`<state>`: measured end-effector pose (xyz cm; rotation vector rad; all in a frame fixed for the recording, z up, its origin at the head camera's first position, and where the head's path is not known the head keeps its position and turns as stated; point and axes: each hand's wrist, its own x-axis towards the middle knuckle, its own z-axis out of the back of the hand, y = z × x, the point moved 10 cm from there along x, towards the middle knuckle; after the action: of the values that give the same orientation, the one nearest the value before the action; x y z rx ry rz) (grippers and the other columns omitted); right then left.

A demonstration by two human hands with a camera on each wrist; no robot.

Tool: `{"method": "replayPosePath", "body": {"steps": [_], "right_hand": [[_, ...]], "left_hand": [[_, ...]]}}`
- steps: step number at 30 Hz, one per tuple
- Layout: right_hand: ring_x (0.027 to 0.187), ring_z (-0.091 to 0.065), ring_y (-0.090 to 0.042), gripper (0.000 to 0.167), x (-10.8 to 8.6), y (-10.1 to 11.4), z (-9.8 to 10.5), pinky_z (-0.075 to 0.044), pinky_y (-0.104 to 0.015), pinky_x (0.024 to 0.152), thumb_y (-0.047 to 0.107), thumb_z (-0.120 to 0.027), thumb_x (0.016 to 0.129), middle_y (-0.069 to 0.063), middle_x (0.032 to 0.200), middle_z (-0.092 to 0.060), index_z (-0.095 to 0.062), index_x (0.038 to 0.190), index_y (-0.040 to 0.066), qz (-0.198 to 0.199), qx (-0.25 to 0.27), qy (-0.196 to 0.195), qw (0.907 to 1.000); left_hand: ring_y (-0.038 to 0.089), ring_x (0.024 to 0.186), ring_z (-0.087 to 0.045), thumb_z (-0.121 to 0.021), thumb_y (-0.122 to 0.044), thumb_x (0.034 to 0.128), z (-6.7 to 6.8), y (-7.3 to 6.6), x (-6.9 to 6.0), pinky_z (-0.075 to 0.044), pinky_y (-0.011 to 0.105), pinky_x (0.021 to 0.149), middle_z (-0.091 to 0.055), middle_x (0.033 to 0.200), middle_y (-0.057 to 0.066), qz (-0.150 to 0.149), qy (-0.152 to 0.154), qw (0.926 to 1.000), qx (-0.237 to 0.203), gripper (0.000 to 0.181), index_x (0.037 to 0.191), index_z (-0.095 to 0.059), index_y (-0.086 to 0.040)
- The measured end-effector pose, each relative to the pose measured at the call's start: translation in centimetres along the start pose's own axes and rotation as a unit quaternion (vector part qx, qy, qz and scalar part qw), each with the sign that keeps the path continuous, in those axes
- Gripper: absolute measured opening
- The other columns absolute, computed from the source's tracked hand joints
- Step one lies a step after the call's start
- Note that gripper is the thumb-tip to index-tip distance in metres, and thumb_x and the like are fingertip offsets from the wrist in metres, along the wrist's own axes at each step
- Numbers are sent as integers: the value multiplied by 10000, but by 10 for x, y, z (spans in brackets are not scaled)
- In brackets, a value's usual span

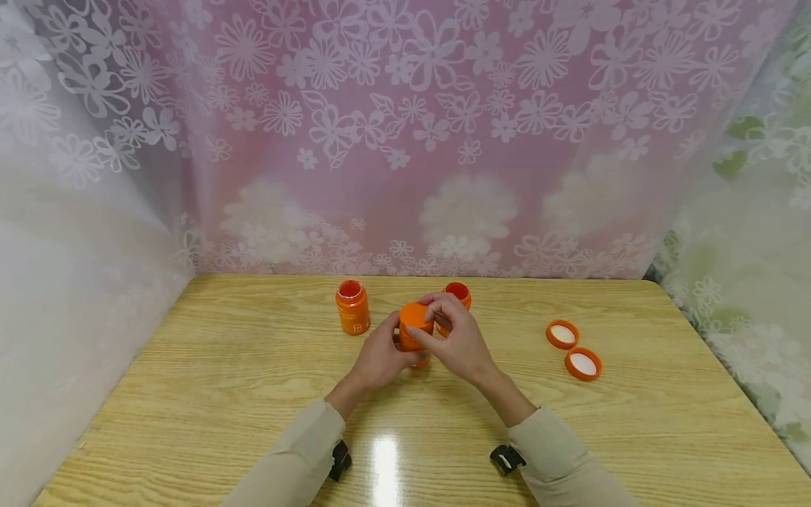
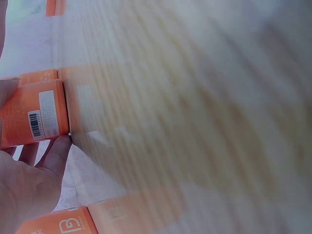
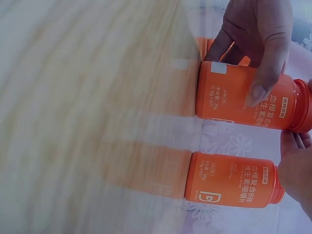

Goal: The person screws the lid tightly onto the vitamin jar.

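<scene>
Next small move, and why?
Probably twist the cap loose with the right hand: its fingers are on the cap while the left hand grips the middle bottle. The left bottle and right bottle stand uncapped, and two loose caps lie at right. Tightening can't be ruled out.

a wood-grain table bore a capped bottle, a left open bottle and a right open bottle, all upright; farther right, an upturned cap lay just beside a nearer cap.
</scene>
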<state>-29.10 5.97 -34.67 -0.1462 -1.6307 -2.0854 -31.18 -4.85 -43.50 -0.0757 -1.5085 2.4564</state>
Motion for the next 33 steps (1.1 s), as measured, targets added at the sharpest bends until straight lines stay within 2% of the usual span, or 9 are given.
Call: {"method": "replayPosePath", "body": {"steps": [9,13,16,19,21,26,28,30,33], "right_hand": [[1173,-494,-280,236,4,-24,-2,-409,-427,996,77,-720,856,-117,1237,-500,-502,838,-9,10,-198,129,9997],[1172,-477,-218,264,7,-23,-3,-425,-441,984,239,-732,861,-36,1242,-503,-519,855,84,164,-982,506,9937],[1206,-448,-210,255,13,-11,-2,-405,-468,985,336,-713,867,-14,1273,-506,-555,912,140,345,-1709,855,9810],[1268,-412,-227,262,21,1,-3,-370,-468,1020,330,-681,894,-32,1332,-492,-601,1056,139,439,-2222,1410,9638],[1302,-385,-229,319,26,6,-8,-354,-454,1040,312,-666,908,-31,1381,-465,-602,1166,137,437,-2536,1914,9472],[1361,-315,-256,420,31,15,-24,-328,-444,1064,270,-652,922,-70,1455,-405,-566,1307,126,611,-3232,3206,8883],[1346,-337,-270,420,31,18,-30,-349,-444,1049,228,-655,918,-87,1445,-416,-566,1313,120,641,-3338,3576,8699],[1282,-416,-254,398,31,19,-35,-387,-421,1017,169,-657,909,-74,1388,-475,-582,1297,117,592,-3360,3856,8573],[1144,-510,-208,366,31,18,-39,-437,-376,947,106,-659,898,-31,1283,-541,-611,1259,132,417,-3396,4051,8478]], "left_hand": [[184,1012,-562,-779,-250,811,2,0,0,-489,358,890,-552,1153,1,-5,-29,10000,48,599,1322,-485,-146],[172,984,-555,-781,-267,809,3,1,1,-486,348,879,-556,1132,-7,-7,-62,9999,103,595,1315,-491,-147],[168,982,-562,-781,-274,810,3,3,1,-490,347,872,-556,1136,-11,0,-32,9999,106,602,1320,-484,-153],[167,995,-567,-779,-269,811,2,4,2,-490,350,874,-553,1151,-12,1,1,9999,106,608,1325,-474,-155],[164,986,-570,-780,-262,810,2,5,2,-491,346,869,-554,1144,-13,15,16,9999,100,600,1316,-475,-155],[154,970,-571,-779,-260,812,1,5,2,-495,331,856,-555,1146,-14,-13,58,10000,72,578,1295,-482,-147],[151,985,-570,-776,-259,815,1,4,2,-493,324,865,-552,1174,-11,-58,60,10000,37,604,1321,-470,-137],[151,993,-569,-777,-250,813,0,3,1,-493,315,870,-544,1195,-8,-69,58,10000,-14,647,1357,-447,-135],[156,994,-571,-776,-242,814,-1,1,2,-497,309,865,-538,1209,3,-102,64,9999,-74,695,1399,-416,-132]]}}
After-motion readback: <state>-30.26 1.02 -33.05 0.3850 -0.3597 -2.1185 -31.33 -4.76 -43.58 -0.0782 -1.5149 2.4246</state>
